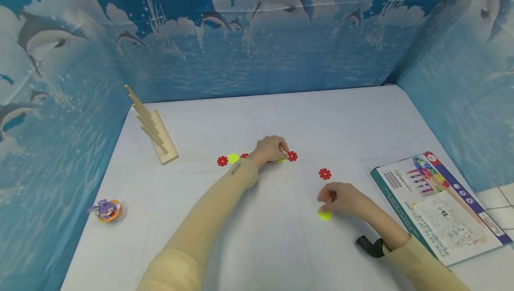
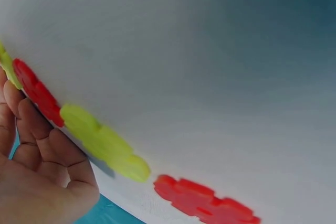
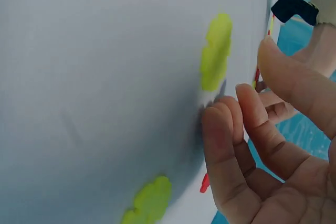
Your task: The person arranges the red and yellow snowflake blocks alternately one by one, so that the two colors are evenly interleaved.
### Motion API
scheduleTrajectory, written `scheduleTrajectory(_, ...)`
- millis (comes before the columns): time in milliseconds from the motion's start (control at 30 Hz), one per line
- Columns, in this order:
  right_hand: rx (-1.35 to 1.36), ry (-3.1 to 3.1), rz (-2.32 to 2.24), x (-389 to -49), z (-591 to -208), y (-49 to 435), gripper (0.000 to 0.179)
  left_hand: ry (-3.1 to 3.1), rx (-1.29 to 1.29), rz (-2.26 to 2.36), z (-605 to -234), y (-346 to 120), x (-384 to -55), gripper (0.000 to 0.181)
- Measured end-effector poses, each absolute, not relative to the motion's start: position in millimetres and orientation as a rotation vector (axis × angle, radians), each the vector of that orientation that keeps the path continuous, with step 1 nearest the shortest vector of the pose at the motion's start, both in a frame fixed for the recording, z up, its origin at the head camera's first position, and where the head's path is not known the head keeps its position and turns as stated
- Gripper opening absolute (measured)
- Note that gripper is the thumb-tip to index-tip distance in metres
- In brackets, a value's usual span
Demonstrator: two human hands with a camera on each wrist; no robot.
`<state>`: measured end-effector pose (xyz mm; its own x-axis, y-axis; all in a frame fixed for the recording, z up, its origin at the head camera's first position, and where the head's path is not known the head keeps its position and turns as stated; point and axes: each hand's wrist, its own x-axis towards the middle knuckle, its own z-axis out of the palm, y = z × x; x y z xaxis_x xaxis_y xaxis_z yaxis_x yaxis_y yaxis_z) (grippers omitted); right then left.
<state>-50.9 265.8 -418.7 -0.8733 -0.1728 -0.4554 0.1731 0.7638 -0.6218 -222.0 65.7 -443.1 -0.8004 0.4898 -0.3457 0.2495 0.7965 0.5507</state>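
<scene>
Red and yellow notched discs lie flat in a sideways row (image 1: 233, 158) on the white tabletop (image 1: 341, 121), their colours alternating where they show, part of the row hidden behind the left forearm. At the row's right end is a red end disc (image 1: 292, 156), and the left hand (image 1: 271, 149) is there with its fingers curled and their tips against that disc's edge; whether it pinches the disc or only nudges it, I cannot tell. The step in hand looks like setting this disc in line beside its yellow neighbour (image 1: 281, 160). The right hand (image 1: 344, 199) holds nothing: its fingers bend loosely, thumb apart from them, above a loose yellow disc (image 1: 324, 215), and the right wrist view shows a second yellow piece (image 3: 149, 201) near it. Farther from the body than that hand lies a loose red disc (image 1: 325, 174), apart from the row. If the alternation is to carry on, the next move calls for a yellow disc, taken by its thin rim and laid flat at the right end without jogging the others. Farther out stand a wooden peg stand (image 1: 165, 141), left of the row, a small purple toy (image 1: 106, 209) nearer the body, and, to the right, a printed box (image 1: 449, 206).
</scene>
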Motion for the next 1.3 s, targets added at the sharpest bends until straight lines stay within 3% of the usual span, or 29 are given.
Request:
scheduleTrajectory(367, -0.062, 2.573, -0.775, -43.4, -418.8, 250.3, 0.035, 2.494, 0.533, 0.696, -444.3, 66.0, -222.6, 0.013)
scheduleTrajectory(933, -0.083, 2.492, -0.810, -47.4, -421.8, 250.6, 0.023, 2.481, 0.549, 0.703, -443.4, 64.3, -222.7, 0.013)
scheduleTrajectory(1300, -0.060, 2.449, -0.991, -78.3, -416.0, 256.4, 0.015, 2.506, 0.568, 0.644, -441.5, 66.2, -223.6, 0.013)
